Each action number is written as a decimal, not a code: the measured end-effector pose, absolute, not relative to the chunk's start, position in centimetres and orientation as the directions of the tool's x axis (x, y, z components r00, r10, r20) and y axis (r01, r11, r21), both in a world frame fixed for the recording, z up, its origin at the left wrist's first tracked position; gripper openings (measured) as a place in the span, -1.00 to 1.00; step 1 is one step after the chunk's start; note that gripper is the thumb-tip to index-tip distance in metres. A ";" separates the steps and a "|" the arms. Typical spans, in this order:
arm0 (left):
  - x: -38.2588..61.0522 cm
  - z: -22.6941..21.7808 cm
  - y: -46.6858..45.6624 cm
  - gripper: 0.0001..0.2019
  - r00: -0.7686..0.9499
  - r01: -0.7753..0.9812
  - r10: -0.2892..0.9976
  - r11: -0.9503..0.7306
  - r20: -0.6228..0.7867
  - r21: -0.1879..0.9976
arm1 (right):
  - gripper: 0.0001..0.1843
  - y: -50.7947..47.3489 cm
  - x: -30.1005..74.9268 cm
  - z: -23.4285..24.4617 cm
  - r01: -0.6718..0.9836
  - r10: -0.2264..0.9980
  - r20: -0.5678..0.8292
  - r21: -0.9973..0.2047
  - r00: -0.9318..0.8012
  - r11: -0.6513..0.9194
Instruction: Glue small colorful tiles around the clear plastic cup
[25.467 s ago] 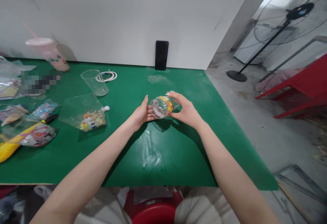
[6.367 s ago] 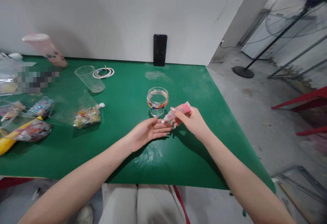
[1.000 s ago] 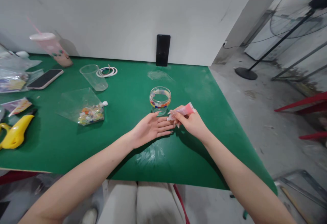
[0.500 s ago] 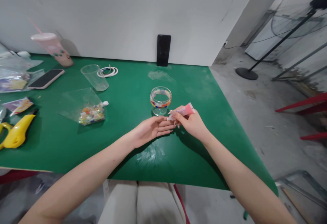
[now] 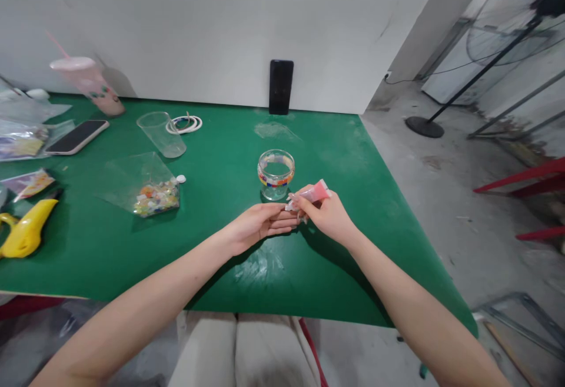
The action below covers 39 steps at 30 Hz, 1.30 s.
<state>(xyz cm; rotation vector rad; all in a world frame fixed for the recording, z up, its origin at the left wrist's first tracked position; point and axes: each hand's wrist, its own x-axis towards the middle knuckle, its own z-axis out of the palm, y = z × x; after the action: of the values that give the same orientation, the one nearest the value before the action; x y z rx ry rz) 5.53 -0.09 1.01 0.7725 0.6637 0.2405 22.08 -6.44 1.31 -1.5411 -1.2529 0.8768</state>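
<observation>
Right hand (image 5: 330,213) grips a pink squeeze tube (image 5: 315,191); the left hand (image 5: 256,226) is open, palm up, at its tip. Beyond, a mosaic-banded glass bowl (image 5: 276,182) stands between the desk's (image 5: 212,187) front and back edges.

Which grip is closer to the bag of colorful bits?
Left: the left grip is to the right of the bag; the right grip, holding the pink tube, is farther right.

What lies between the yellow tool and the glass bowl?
The head view shows a clear bag of coloured pieces there, and a white cap beside it.
</observation>
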 end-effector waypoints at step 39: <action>5.5 0.7 -0.1 -0.76 0.763 0.064 0.461 0.644 -0.453 0.762 | -0.84 -7.1 22.0 1.4 0.606 0.958 0.230 -0.791 0.169 0.084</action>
<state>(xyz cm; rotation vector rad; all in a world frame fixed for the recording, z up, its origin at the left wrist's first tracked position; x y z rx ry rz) 5.51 -0.07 0.74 0.8547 0.6826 0.2475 22.01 -7.12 1.44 -1.6151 -1.5297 0.5350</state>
